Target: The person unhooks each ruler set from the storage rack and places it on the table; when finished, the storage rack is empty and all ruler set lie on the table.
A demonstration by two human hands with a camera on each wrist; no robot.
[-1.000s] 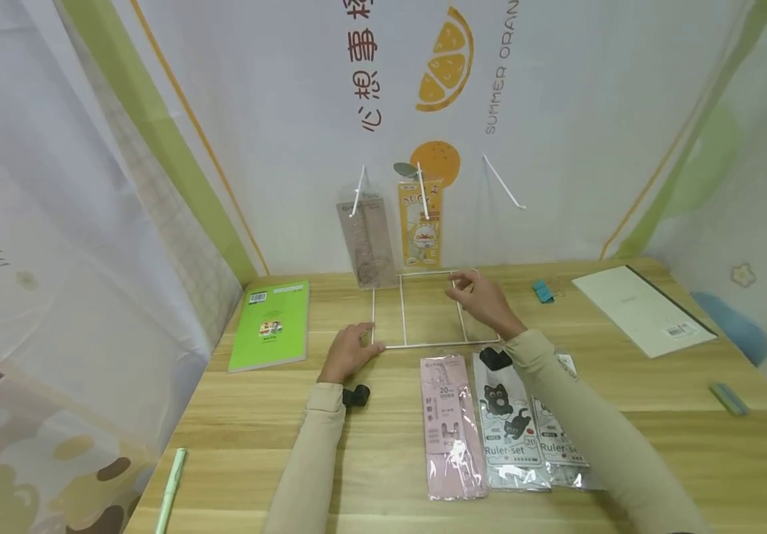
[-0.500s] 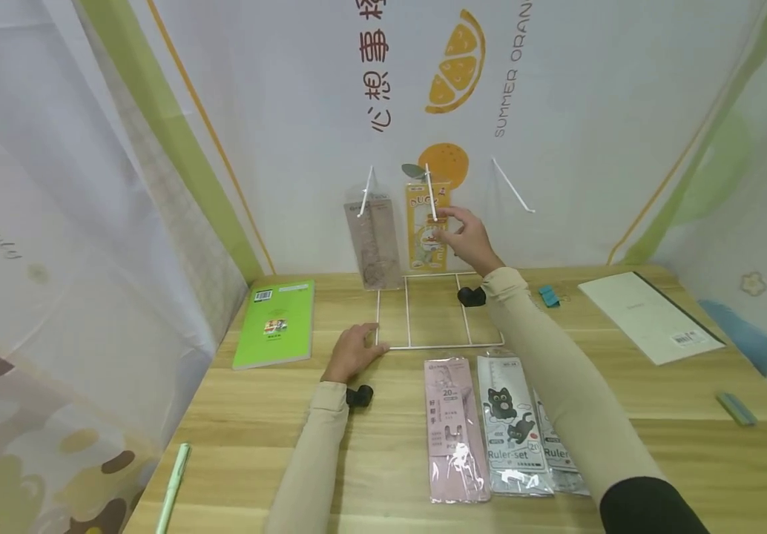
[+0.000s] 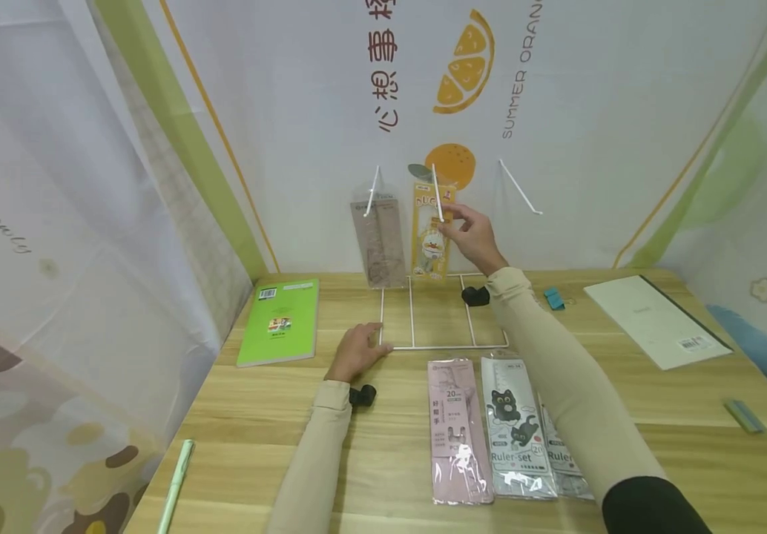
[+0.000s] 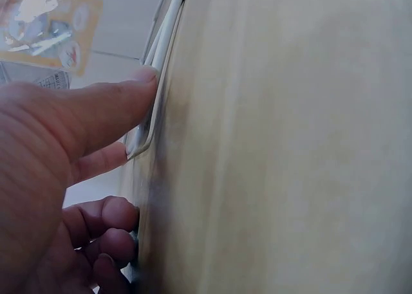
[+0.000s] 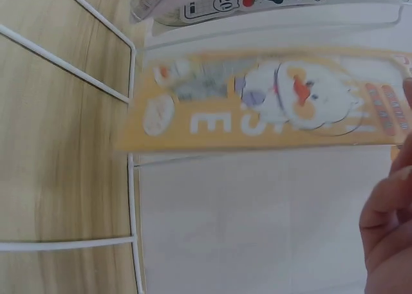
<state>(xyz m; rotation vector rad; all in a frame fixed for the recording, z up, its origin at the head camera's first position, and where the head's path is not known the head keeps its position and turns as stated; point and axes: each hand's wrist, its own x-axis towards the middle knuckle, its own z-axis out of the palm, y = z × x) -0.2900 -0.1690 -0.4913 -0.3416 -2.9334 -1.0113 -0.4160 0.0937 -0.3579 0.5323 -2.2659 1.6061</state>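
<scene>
Right hand [image 3: 473, 236] is up at the middle hook [image 3: 435, 191] of the white wire rack [image 3: 443, 345], fingertips pinching the top of the yellow ruler pack [image 3: 432, 237], which hangs from that hook just left of the grip. Left hand [image 3: 357, 352] rests w/ straight fingers on the rack base's front-left corner, steadying it. Grey ruler pack [image 3: 378, 241] hangs further left; right hook [image 3: 520, 187] is bare. Three packs [image 3: 498, 426] lie on the table below the grip. Looks abt two of five hung.
</scene>
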